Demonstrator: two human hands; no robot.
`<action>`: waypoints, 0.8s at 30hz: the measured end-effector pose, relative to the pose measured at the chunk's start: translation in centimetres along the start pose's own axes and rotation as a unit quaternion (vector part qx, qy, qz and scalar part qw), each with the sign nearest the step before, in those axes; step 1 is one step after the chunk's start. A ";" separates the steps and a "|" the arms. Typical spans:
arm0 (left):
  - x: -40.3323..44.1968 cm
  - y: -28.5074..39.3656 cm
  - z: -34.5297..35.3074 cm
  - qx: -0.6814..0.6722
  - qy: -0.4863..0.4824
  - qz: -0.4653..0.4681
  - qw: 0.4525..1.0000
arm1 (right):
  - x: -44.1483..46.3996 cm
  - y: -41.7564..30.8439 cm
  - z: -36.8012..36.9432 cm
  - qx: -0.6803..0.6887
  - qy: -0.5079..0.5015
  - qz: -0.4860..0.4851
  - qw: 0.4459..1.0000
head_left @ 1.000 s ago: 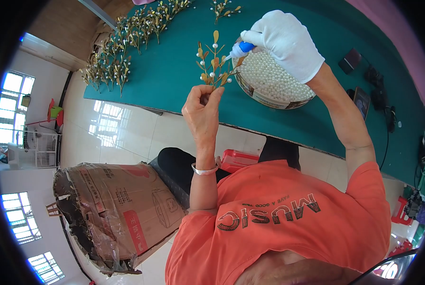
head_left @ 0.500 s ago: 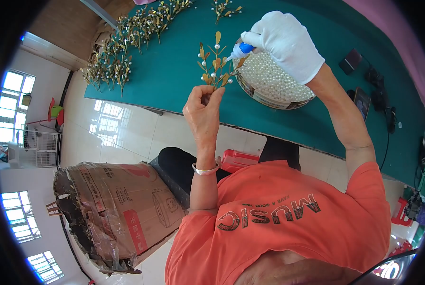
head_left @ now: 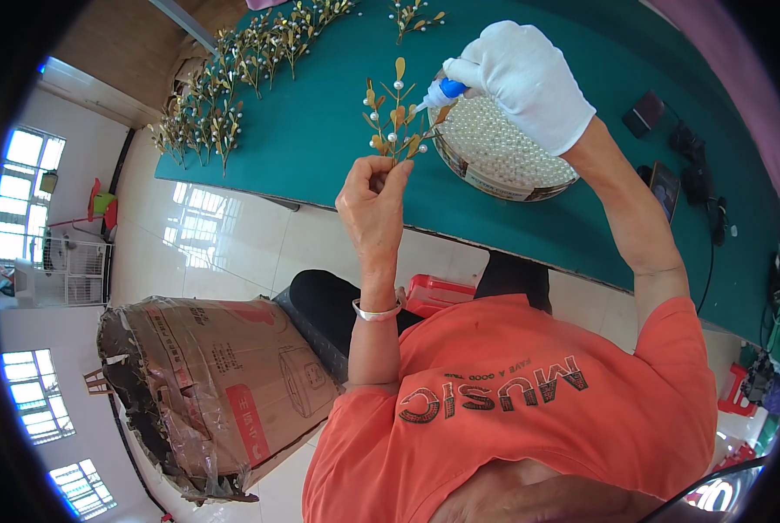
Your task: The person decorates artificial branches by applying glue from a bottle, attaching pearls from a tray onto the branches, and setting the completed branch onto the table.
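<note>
Pinched between the fingertips of my bare left hand (head_left: 373,200) is the stem of a gold-leaved sprig (head_left: 397,113) with white pearl beads on it, held upright. My right hand (head_left: 529,87), in a white glove, is closed around a small glue bottle (head_left: 442,92) with a blue collar and a pale nozzle. The nozzle tip points left and down at the sprig's upper twigs; whether it touches them I cannot tell. Below the gloved hand stands a round tub (head_left: 516,187) full of white pearl beads (head_left: 486,131).
Many similar sprigs (head_left: 224,96) lie along the left of the green table (head_left: 320,131), and another sprig (head_left: 414,19) lies at the back. A phone (head_left: 664,187) and dark cables (head_left: 695,157) are on the right. A worn cardboard box (head_left: 224,383) stands at lower left.
</note>
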State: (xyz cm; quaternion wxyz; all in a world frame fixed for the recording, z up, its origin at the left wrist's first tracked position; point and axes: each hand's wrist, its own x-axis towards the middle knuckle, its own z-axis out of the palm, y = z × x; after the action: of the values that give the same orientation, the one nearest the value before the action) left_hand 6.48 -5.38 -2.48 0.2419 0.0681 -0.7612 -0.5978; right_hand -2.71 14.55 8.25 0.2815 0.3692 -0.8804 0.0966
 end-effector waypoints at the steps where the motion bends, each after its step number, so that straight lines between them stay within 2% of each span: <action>1: 0.0 0.1 0.0 0.001 -0.002 -0.005 1.000 | 0.0 0.0 0.0 -0.001 -0.003 0.000 1.000; 6: 0.0 -0.1 0.0 0.001 -0.001 -0.002 1.000 | 0.1 0.0 -0.3 -0.023 -0.008 -0.023 0.999; 9: 0.0 -0.1 0.1 -0.001 0.001 -0.003 1.000 | -0.1 0.2 0.1 0.016 -0.022 0.020 0.999; 11: 0.0 -0.1 0.0 -0.004 0.003 -0.006 1.000 | -0.6 1.0 1.0 0.006 0.012 -0.037 0.999; 18: 0.1 0.0 -0.1 -0.021 -0.001 -0.017 1.000 | -2.0 1.4 2.2 0.015 0.049 -0.031 0.998; 20: 0.1 0.0 -0.1 -0.023 -0.003 -0.017 1.000 | -2.3 1.7 2.6 0.106 0.036 0.003 0.994; 24: 0.1 -0.2 0.2 -0.011 0.002 -0.005 1.000 | -2.4 1.4 2.3 0.129 0.045 0.013 0.990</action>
State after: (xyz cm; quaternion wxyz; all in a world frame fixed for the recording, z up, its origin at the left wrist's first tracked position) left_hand 6.27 -5.30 -2.65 0.2408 0.0703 -0.7538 -0.6074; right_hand -3.28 16.10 5.06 0.2695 0.3865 -0.8515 0.2300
